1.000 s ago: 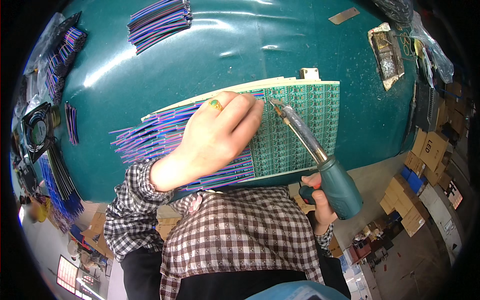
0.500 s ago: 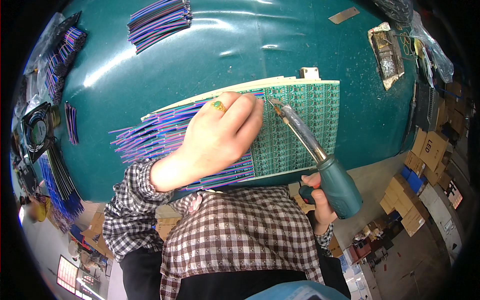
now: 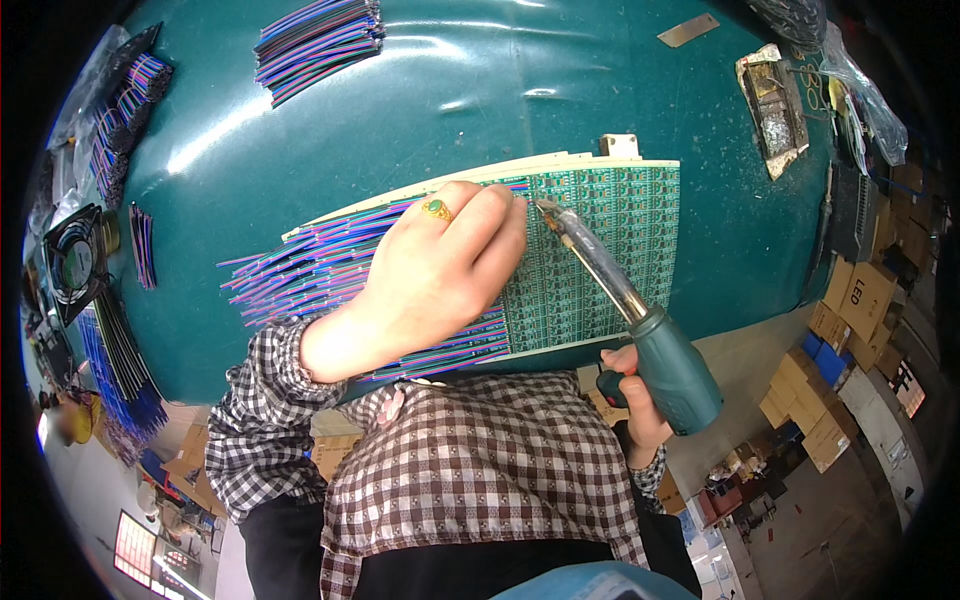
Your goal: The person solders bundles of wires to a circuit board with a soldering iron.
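Observation:
My left hand (image 3: pixel 440 260), with a ring on one finger, lies palm down over a panel of small green circuit boards (image 3: pixel 600 240). Its fingers are bent and pinched on coloured wires (image 3: pixel 515 187) at the panel's upper rows; the fingertips are mostly hidden. Many blue, pink and black wires (image 3: pixel 300 265) run leftward from the panel under this hand. In my right hand (image 3: pixel 645 410) is a green-handled soldering gun (image 3: pixel 680 370), gripped below the panel's right part. The gun's metal tip reaches up-left to the boards, close beside my left fingertips.
Pale boards (image 3: pixel 440 180) show under the panel's far edge, near a small white block (image 3: pixel 620 146). A wire bundle (image 3: pixel 320 45) lies at the back. A solder-stained tray (image 3: pixel 772 110) and metal strip (image 3: pixel 688 31) sit back right. A fan (image 3: pixel 78 262) stands left.
The soldering gun has shifted very slightly, its tip settling a little lower beside my left fingertips. My left hand and the panel look unchanged.

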Demonstrator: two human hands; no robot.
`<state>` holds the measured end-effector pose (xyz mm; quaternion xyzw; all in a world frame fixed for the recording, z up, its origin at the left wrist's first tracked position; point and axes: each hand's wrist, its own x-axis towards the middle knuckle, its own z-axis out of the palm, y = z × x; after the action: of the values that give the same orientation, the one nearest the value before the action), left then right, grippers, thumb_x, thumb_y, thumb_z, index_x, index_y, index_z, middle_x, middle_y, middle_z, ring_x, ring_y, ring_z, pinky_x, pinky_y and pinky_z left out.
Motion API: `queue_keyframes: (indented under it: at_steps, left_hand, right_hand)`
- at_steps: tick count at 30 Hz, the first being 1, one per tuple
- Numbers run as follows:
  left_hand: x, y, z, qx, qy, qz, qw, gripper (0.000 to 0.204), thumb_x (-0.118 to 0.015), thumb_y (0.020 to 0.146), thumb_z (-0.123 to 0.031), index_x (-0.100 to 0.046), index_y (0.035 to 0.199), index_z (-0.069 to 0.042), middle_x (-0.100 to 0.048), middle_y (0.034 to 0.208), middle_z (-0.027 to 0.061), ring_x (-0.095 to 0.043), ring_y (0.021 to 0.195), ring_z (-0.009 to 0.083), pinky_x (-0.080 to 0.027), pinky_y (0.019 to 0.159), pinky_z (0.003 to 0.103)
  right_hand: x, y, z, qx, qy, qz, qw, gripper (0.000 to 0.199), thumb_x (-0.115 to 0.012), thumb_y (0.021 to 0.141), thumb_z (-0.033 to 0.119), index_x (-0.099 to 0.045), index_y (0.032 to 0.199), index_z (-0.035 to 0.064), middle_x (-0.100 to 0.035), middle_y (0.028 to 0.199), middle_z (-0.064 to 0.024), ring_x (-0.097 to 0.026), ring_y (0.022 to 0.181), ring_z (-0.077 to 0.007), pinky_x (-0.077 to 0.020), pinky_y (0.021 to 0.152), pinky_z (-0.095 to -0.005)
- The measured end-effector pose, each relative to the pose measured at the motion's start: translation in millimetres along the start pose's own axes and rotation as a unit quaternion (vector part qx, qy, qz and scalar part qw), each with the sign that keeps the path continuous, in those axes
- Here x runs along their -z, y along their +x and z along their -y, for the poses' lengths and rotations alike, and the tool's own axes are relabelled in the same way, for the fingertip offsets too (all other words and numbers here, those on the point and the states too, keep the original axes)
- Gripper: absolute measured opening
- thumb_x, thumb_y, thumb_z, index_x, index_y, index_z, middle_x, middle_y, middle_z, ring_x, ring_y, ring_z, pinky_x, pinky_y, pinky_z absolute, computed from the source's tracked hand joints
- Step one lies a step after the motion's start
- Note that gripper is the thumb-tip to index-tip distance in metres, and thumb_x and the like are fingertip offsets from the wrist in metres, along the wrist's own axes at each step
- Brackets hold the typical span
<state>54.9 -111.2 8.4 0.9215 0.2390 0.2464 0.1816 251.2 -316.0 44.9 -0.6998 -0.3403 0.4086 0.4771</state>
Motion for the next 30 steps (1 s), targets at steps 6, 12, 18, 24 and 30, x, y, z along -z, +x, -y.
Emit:
queue_keyframes:
  at_steps: [6,12,18,24,30]
  left_hand:
    - [2,0,-1,0.016,-0.012,0.007,1.000,0.041,-0.067,0.068,0.000,-0.066,0.109,0.006,-0.060,0.099,0.0126,-0.061,0.086,0.0268,-0.054,0.075,0.036]
    - [2,1,-1,0.019,-0.017,0.010,1.000,0.041,-0.067,0.068,0.000,-0.066,0.108,0.007,-0.061,0.099,0.0126,-0.062,0.086,0.0268,-0.054,0.075,0.036]
    - [3,1,-1,0.020,-0.019,0.011,1.000,0.041,-0.066,0.068,0.000,-0.066,0.109,0.006,-0.061,0.099,0.0128,-0.062,0.086,0.0272,-0.054,0.075,0.036]
    - [1,0,-2,0.022,-0.019,0.008,1.000,0.041,-0.067,0.068,0.000,-0.066,0.109,0.006,-0.061,0.099,0.0128,-0.062,0.086,0.0272,-0.054,0.075,0.036]
    - [0,-1,-2,0.021,-0.015,0.001,1.000,0.041,-0.067,0.067,0.000,-0.066,0.108,0.005,-0.061,0.099,0.0125,-0.062,0.085,0.0268,-0.054,0.074,0.036]
  right_hand:
    - [0,0,2,-0.011,0.003,0.007,1.000,0.057,-0.088,0.074,0.013,-0.058,0.117,-0.0088,-0.073,0.092,-0.0147,-0.072,0.087,-0.0208,-0.0583,0.080,-0.0336]
    - [1,-3,-3,0.005,0.013,-0.007,1.000,0.057,-0.088,0.074,0.012,-0.057,0.118,-0.0087,-0.073,0.094,-0.0159,-0.072,0.087,-0.0218,-0.0584,0.081,-0.0342]
    - [2,-4,-1,0.012,0.008,-0.004,1.000,0.056,-0.086,0.076,0.012,-0.057,0.119,-0.0089,-0.072,0.095,-0.0168,-0.072,0.090,-0.0233,-0.0580,0.081,-0.0351]
    - [6,2,4,0.021,-0.025,0.038,0.999,0.057,-0.086,0.076,0.013,-0.056,0.120,-0.0096,-0.073,0.094,-0.0176,-0.072,0.088,-0.0241,-0.0580,0.080,-0.0348]
    - [-3,0,12,-0.016,-0.009,0.008,1.000,0.036,-0.072,0.089,0.025,-0.061,0.096,-0.0083,-0.063,0.087,-0.0157,-0.064,0.080,-0.0261,-0.0586,0.080,-0.0442]
